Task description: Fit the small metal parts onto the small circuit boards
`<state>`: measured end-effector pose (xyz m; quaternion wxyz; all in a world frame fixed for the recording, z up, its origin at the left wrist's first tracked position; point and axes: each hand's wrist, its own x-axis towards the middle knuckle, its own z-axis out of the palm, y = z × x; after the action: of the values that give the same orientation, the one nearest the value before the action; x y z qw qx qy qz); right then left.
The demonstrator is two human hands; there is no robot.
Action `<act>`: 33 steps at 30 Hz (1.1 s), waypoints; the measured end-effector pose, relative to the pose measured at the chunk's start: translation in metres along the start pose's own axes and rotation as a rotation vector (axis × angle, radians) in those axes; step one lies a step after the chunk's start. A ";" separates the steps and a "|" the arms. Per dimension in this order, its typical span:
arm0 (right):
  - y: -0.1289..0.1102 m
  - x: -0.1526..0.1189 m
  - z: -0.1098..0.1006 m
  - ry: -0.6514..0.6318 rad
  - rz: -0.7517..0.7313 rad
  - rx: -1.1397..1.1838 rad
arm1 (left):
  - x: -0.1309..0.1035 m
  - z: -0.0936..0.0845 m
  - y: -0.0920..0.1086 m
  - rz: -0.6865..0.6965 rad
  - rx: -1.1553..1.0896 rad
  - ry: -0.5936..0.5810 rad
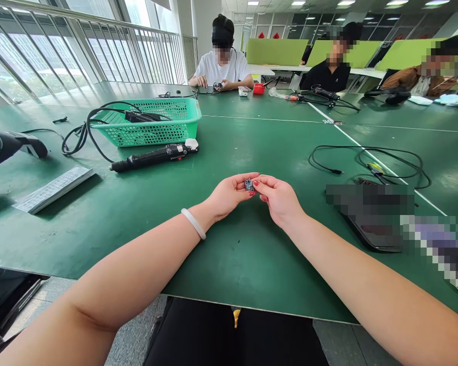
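Observation:
A tiny dark circuit board (pixel 249 184) with light specks is pinched between my two hands, just above the green table (pixel 229 264). My left hand (pixel 229 195), below a white bangle (pixel 193 223), grips it from the left between thumb and fingers. From the right, the thumb and forefinger of my right hand (pixel 280 198) close on its edge. Both hands' fingertips nearly meet around the board and cover part of it. Beyond them to the left lies a black electric screwdriver (pixel 148 158) with a white end.
A green plastic basket (pixel 152 134) holding black cables stands behind the screwdriver. Left are a white box (pixel 55 189) and a black handheld device (pixel 13 145). Right lie a looped black cable (pixel 366 148) and a black tray-like object (pixel 370 223). Three people sit across the table.

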<state>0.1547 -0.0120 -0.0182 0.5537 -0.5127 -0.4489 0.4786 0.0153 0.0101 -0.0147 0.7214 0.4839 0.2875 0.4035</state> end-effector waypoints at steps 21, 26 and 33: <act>0.008 0.003 -0.003 0.085 -0.280 -0.326 | -0.002 0.001 0.002 0.019 0.013 0.030; 0.004 -0.001 -0.001 0.123 -0.374 -0.434 | -0.001 0.004 0.003 0.032 0.058 0.073; 0.004 -0.004 0.000 0.174 -0.440 -0.507 | 0.003 0.003 -0.001 0.140 0.205 0.090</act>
<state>0.1539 -0.0157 -0.0225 0.5346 -0.5638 -0.6045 0.1757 0.0195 0.0112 -0.0148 0.6247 0.5553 0.3249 0.4424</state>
